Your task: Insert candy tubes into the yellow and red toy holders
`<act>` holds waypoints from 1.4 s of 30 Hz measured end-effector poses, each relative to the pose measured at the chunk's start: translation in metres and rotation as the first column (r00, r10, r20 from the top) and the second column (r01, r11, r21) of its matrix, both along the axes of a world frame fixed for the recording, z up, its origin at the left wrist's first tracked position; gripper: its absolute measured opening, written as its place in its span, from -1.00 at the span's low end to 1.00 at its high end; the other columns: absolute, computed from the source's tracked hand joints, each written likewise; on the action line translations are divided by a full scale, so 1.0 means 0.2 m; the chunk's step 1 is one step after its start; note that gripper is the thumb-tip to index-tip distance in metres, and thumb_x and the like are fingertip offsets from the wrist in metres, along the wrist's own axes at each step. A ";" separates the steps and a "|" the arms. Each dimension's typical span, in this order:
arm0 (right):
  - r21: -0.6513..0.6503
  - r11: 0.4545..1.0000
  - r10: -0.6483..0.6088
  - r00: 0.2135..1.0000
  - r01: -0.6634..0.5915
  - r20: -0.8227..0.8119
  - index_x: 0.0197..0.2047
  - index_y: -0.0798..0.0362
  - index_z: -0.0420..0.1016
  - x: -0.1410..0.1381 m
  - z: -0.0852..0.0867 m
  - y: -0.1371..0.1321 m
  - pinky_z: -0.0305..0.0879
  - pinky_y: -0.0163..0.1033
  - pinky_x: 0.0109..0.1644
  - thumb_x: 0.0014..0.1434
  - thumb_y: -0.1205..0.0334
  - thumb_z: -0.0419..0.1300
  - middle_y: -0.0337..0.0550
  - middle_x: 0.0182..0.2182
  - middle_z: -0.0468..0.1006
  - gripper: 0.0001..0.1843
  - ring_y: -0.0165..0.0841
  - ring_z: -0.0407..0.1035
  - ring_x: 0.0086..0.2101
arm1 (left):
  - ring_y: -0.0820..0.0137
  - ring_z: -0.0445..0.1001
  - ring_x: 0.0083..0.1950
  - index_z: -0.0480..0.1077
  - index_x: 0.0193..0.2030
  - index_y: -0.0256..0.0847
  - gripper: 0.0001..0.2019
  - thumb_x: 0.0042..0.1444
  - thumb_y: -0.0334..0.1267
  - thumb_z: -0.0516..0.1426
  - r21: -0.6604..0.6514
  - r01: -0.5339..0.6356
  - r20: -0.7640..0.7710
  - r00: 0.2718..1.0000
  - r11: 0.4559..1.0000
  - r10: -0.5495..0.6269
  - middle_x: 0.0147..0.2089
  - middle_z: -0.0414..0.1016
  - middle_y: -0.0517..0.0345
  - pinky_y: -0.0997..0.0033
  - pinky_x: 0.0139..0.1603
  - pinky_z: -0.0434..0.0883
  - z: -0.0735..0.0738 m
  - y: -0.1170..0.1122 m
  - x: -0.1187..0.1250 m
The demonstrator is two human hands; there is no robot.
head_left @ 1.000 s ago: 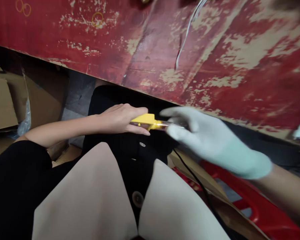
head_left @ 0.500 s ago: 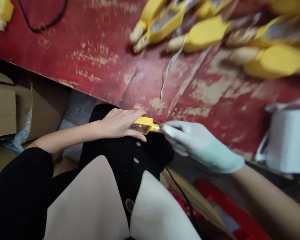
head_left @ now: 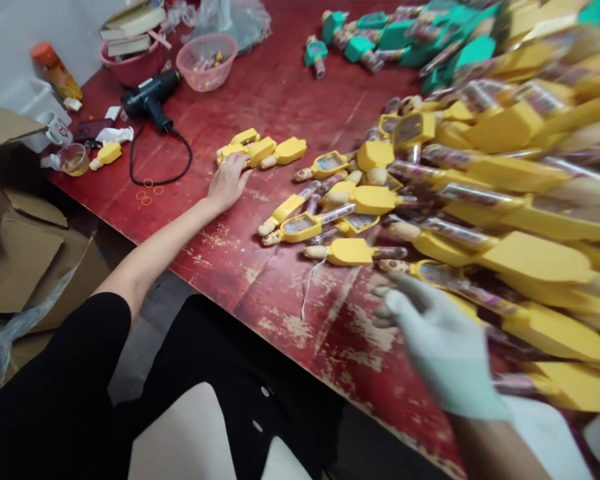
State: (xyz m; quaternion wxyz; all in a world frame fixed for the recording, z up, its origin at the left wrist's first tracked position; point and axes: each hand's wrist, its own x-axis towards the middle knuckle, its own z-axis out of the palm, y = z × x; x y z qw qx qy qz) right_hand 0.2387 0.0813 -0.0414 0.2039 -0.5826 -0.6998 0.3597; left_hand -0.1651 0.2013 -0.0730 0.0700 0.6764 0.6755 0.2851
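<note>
Head view: on the red table (head_left: 280, 87), the open bare left hand (head_left: 227, 181) touches a small group of yellow candy tubes (head_left: 260, 150), while the open gloved right hand (head_left: 440, 340) hovers beside a far larger heap (head_left: 500, 193).

The bare left hand (head_left: 227, 181) lies palm-down at the end of an outstretched arm (head_left: 155, 250), while the blurred, gloved right hand (head_left: 435, 340) hangs with loosely curled fingers (head_left: 395, 303).

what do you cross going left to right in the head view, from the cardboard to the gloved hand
cardboard → bare left hand → yellow-and-clear tubes → gloved right hand
</note>
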 end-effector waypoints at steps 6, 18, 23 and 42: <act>0.087 0.995 0.040 0.993 -0.050 0.113 0.03 0.07 0.52 -0.08 -0.19 -0.04 0.42 0.13 0.12 0.22 -0.02 0.12 0.07 -0.11 0.63 -0.56 -0.07 0.53 -0.08 | -0.07 0.32 0.34 0.27 0.24 -0.45 -0.51 0.20 -0.40 0.24 -0.128 -0.115 0.011 0.993 0.985 0.118 0.28 0.36 -0.43 -0.11 0.39 0.17 -0.08 0.37 0.08; 0.205 0.908 0.191 0.796 -0.366 0.574 0.14 0.04 0.56 -0.33 -0.10 0.54 0.28 -0.14 -0.09 0.37 0.23 -0.01 0.11 0.04 0.48 -0.58 -0.15 0.36 -0.11 | 0.43 0.55 -0.31 0.25 -0.05 -0.14 -0.57 -0.02 -0.20 0.31 -0.240 -0.180 0.907 0.309 0.954 0.286 -0.15 0.53 0.14 0.34 -0.26 0.55 -0.06 -0.67 0.14; 0.114 0.887 0.257 0.685 -0.447 0.682 0.02 0.05 0.60 -0.43 -0.07 0.63 0.20 -0.14 -0.15 0.26 0.23 0.11 0.11 -0.06 0.50 -0.66 -0.14 0.33 -0.17 | 0.40 0.57 -0.32 0.31 0.03 -0.21 -0.41 -0.11 -0.10 0.40 -0.362 0.034 0.921 0.168 0.931 0.352 -0.13 0.57 0.11 0.39 -0.35 0.57 0.01 -0.93 0.32; 0.196 0.970 0.062 0.922 -0.146 0.382 0.00 0.21 0.48 -0.83 -0.07 0.76 0.28 -0.04 -0.03 0.32 0.10 0.12 0.23 -0.10 0.55 -0.64 -0.15 0.40 -0.13 | 0.36 0.60 -0.29 0.27 -0.01 -0.23 -0.31 -0.14 0.13 0.43 -0.314 0.077 0.932 0.217 0.946 0.292 -0.12 0.54 0.07 0.42 -0.35 0.57 -0.06 -0.92 0.47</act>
